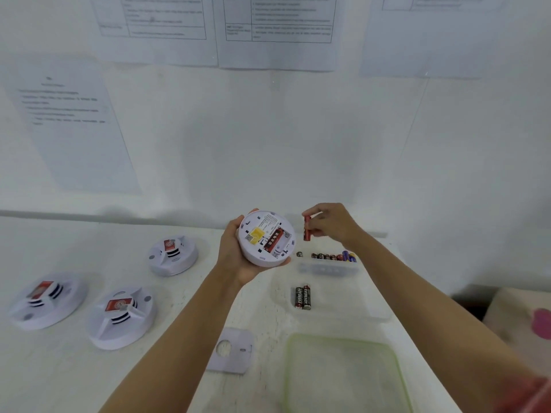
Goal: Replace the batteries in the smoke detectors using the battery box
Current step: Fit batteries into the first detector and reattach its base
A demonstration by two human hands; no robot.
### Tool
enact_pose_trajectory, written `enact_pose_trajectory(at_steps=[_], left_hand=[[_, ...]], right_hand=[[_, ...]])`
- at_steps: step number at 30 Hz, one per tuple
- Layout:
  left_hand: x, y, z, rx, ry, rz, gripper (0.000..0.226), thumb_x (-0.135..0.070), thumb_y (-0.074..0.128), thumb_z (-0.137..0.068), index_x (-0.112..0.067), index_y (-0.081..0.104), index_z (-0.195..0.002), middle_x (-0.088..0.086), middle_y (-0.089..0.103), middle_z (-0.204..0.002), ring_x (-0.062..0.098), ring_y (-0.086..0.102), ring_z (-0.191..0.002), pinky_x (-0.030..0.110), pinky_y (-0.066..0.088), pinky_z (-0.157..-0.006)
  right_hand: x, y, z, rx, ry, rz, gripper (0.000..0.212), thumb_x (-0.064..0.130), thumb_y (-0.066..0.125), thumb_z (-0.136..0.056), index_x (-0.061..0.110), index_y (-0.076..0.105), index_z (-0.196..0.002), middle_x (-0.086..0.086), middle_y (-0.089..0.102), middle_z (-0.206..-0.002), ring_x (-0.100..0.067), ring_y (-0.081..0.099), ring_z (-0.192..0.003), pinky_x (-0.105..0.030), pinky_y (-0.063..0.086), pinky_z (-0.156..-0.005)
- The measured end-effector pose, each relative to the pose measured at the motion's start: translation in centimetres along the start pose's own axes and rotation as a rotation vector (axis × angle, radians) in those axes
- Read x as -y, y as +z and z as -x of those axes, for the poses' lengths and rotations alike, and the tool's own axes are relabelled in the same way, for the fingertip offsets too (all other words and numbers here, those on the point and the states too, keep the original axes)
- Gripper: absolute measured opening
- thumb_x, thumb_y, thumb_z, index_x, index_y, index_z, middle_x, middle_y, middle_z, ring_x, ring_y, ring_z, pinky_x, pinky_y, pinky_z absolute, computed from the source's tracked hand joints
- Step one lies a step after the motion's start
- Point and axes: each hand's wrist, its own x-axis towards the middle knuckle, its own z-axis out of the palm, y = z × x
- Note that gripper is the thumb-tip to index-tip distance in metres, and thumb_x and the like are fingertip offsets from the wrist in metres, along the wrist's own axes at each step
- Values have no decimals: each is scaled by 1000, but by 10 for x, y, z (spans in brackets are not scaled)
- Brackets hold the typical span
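My left hand (235,254) grips a round white smoke detector (266,238), held up with its back facing me. Its battery bay is uncovered and one red battery (273,240) lies in it beside a yellow label. My right hand (331,223) pinches a second red battery (307,228) upright, just right of the detector and apart from it. Below sits the clear battery box (328,268) with a row of several batteries (331,256) at its far side. Two black Eveready batteries (303,297) lie side by side in a clear tray nearer me.
Three more white smoke detectors (173,255) (47,299) (122,315) rest face up on the left of the white table. A flat white cover plate (231,350) lies near the front. A clear lid with a green rim (343,374) sits at the front right. Papers hang on the wall.
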Motion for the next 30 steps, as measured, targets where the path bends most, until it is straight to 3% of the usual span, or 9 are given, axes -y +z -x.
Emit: enact_pose_trajectory(at_steps=[7,10,18,22,24,27,30], left_hand=[[1,9,10,-19,6,-21,32,-40,33,-93,-25,62,-93,13,68,-103,40,58,-95,54,42,-85],[1,13,15,-22,11,-35,33,-40,32,-93,-25,61,-93,13,70,-99,39,59,-94,53,43,-84],[-1,15,26,-20,5,-57,32,-40,33,-93,-25,61,-94,13,72,-92,38,62,-90,53,42,-84],[-1,17,29,27,4,-49,31,-41,34,-92,-26,61,-91,14,72,-92,38,69,-76,53,44,-84],[0,17,30,45,0,-28,30,-40,35,-91,-27,62,-92,14,71,-94,39,68,-78,56,49,-78],[2,19,32,53,12,1,31,-39,35,-91,-26,63,-91,14,72,-93,39,61,-89,57,51,-70],[3,21,36,62,23,40,36,-38,34,-91,-25,67,-83,13,72,-91,37,63,-85,58,51,-67]], right_hand=[[34,-5,31,23,-165,-52,23,-4,67,-78,2,66,-100,2,66,-61,-9,66,-59,-20,57,-66],[47,-4,44,33,-215,-58,24,-5,67,-78,8,64,-98,-1,65,-66,-9,65,-61,-23,58,-68],[56,4,68,0,-201,-123,17,-7,69,-75,5,62,-86,-8,65,-70,-14,67,-62,-27,59,-67],[53,23,78,-101,-195,36,16,0,74,-71,3,64,-83,-3,61,-70,-21,63,-68,-38,59,-71],[53,32,81,-137,-198,126,16,3,74,-71,4,65,-84,-1,62,-69,-15,62,-65,-28,57,-65],[53,37,85,-162,-187,146,14,5,73,-73,3,66,-84,0,64,-69,3,58,-53,-6,43,-45],[52,38,87,-178,-174,162,15,6,75,-72,0,68,-84,-8,68,-79,-6,60,-62,-10,46,-54]])
